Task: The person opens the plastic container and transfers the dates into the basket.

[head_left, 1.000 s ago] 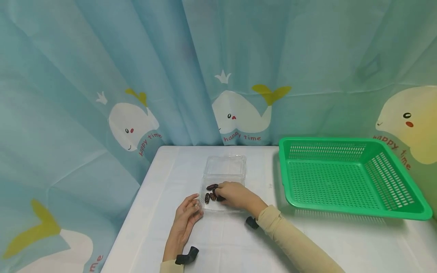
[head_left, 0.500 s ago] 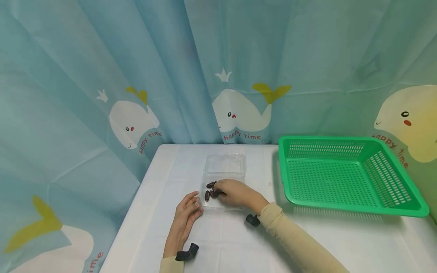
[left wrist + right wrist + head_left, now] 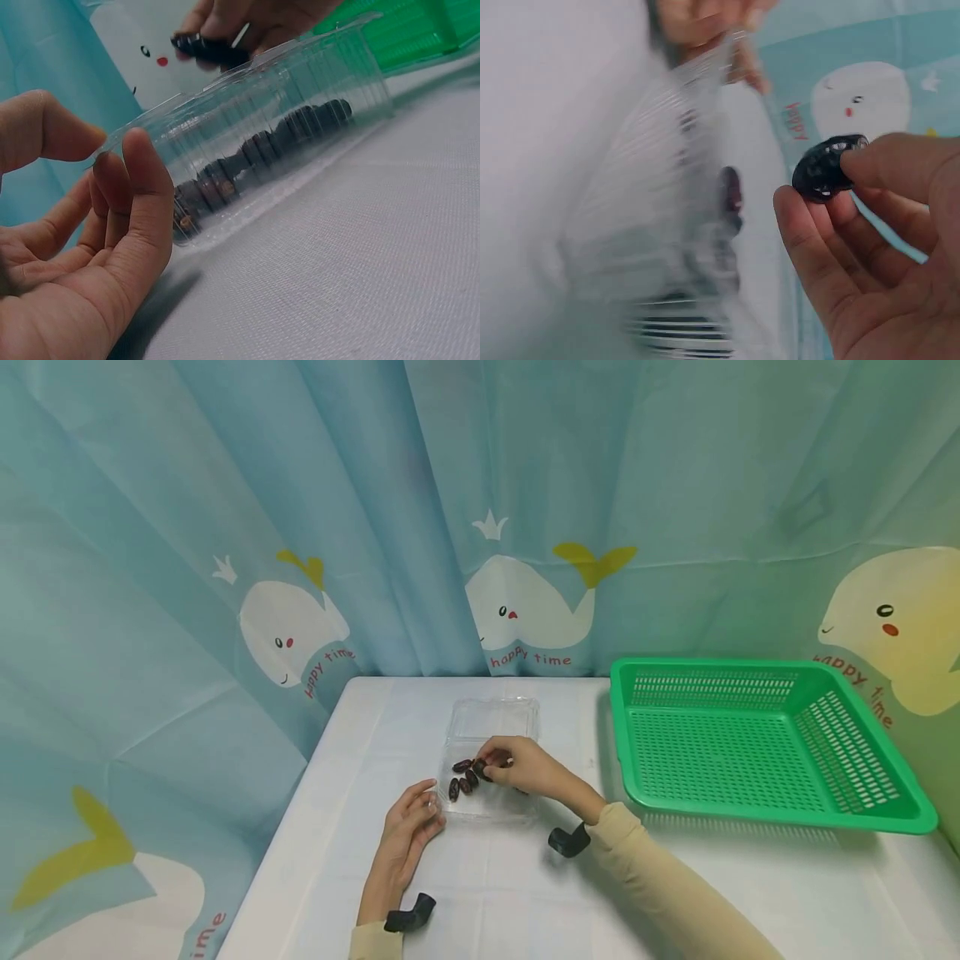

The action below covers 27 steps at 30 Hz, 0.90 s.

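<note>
A clear plastic box [image 3: 487,815] lies on the table with its hinged lid [image 3: 495,718] folded back. Several dark, glossy dates [image 3: 454,789] rest inside, the right-hand ones partly behind my right hand. My left hand [image 3: 408,831] pinches the box's near left rim between thumb and fingertips, as the left wrist view shows up close. Over the box, my right hand [image 3: 531,770] pinches one date [image 3: 825,166] between thumb and fingers. In the left wrist view, that held date is above the rim, while other dates [image 3: 259,148] line the bottom behind the ribbed wall.
A large green perforated basket [image 3: 712,814] stands to the right of the box. The white-covered table [image 3: 495,893] ends at a blue whale-print curtain [image 3: 397,527] behind. Dark bent pieces [image 3: 570,841] sit at both wrists.
My right hand has lifted from among the dates with one date pinched in its fingertips, showing more dates beneath. My left hand stays at the box's rim.
</note>
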Available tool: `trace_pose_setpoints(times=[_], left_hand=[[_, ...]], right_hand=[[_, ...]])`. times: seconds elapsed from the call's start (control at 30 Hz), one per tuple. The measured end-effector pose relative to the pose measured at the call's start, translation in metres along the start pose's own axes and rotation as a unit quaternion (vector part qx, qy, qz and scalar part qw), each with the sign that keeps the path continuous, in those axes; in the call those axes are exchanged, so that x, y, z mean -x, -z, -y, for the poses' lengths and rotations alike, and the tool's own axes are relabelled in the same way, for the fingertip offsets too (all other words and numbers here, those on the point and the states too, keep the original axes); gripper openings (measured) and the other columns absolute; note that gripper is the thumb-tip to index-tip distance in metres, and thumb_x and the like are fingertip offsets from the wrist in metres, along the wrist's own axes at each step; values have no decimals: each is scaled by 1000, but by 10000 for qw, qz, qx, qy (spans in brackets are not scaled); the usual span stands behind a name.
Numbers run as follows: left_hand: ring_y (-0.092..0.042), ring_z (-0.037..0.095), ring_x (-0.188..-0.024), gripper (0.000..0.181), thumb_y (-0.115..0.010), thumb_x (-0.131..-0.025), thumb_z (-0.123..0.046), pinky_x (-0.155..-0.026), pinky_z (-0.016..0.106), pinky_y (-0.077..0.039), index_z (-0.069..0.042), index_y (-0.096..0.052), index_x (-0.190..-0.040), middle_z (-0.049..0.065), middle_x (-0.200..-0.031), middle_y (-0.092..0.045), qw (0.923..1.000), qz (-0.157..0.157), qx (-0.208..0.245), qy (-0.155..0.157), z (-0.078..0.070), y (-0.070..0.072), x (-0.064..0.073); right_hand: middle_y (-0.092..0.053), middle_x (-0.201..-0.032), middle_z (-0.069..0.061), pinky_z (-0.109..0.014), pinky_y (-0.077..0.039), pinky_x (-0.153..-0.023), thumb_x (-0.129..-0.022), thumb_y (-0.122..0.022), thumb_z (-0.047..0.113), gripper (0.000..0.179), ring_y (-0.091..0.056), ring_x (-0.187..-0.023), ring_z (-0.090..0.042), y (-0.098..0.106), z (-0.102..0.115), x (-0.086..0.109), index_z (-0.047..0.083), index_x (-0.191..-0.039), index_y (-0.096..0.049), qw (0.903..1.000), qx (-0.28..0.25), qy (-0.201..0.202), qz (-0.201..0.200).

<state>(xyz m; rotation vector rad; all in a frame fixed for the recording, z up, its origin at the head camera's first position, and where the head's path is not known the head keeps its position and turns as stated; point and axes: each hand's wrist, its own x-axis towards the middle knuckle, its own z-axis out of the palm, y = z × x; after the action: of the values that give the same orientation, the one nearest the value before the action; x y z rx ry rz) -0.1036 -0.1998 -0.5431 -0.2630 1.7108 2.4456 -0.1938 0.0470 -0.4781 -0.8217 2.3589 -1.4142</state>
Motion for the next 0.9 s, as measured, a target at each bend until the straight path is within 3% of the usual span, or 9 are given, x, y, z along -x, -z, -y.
trace_pose_setpoints(times=[0.1,0.17,0.33,0.43,0.5,0.63,0.7,0.9], left_hand=[[-55,9,-94,55,-57,-96,5,-81,24,-57,5,-41,-149,1,-112,-55,10000,-2,-8,-19,1,0,1],[-55,9,-93,55,-57,-96,5,-81,24,-57,5,-41,-149,1,-112,-55,10000,18,-15,-28,1,1,1],[-56,8,-95,55,-56,-97,5,-81,23,-57,6,-39,-150,1,-114,-55,9999,90,-96,-56,0,1,2],[-56,10,-97,56,-56,-96,5,-81,23,-57,5,-40,-149,2,-115,-56,10000,45,-10,-15,0,1,1],[-56,10,-97,55,-56,-95,6,-80,23,-57,5,-41,-148,3,-115,-56,10000,12,56,15,-1,0,1],[-56,11,-96,55,-56,-95,7,-80,24,-57,5,-42,-148,4,-114,-56,9999,-67,77,49,-2,-1,2],[-57,11,-97,55,-56,-95,7,-80,24,-57,5,-42,-148,4,-114,-57,9999,-88,61,62,-2,-2,1],[-56,12,-98,56,-58,-94,6,-80,24,-57,5,-42,-148,3,-115,-56,9998,-119,88,100,-2,-2,0]], right_hand=[[-72,-105,-11,-34,-62,-83,-97,-68,8,20,-68,-92,-13,9,4,4,2,-116,-72,9964,-740,-380,-165],[-71,-108,-13,-39,-64,-84,-98,-67,7,24,-69,-90,-14,17,6,6,-2,-119,-70,9871,-1449,-631,-273],[-68,-114,-10,-36,-63,-90,-99,-65,4,34,-71,-90,-14,41,12,14,-12,-129,-62,9449,-3021,-1088,-638],[-67,-111,-6,-34,-63,-89,-99,-65,1,37,-71,-91,-14,57,14,19,-14,-132,-58,9233,-3503,-1284,-914],[-69,-107,-3,-32,-63,-88,-99,-65,1,40,-72,-90,-15,67,14,22,-14,-136,-56,9138,-3684,-1345,-1057],[-71,-103,0,-30,-63,-87,-101,-63,1,45,-73,-91,-14,88,11,29,-10,-142,-51,9079,-3743,-1450,-1204],[-70,-103,1,-30,-63,-88,-101,-63,2,46,-73,-92,-13,98,9,33,-9,-144,-50,9120,-3617,-1495,-1230],[-65,-113,-1,-31,-62,-93,-101,-67,8,50,-73,-96,-13,126,4,48,-6,-146,-50,9093,-3591,-1558,-1414]])
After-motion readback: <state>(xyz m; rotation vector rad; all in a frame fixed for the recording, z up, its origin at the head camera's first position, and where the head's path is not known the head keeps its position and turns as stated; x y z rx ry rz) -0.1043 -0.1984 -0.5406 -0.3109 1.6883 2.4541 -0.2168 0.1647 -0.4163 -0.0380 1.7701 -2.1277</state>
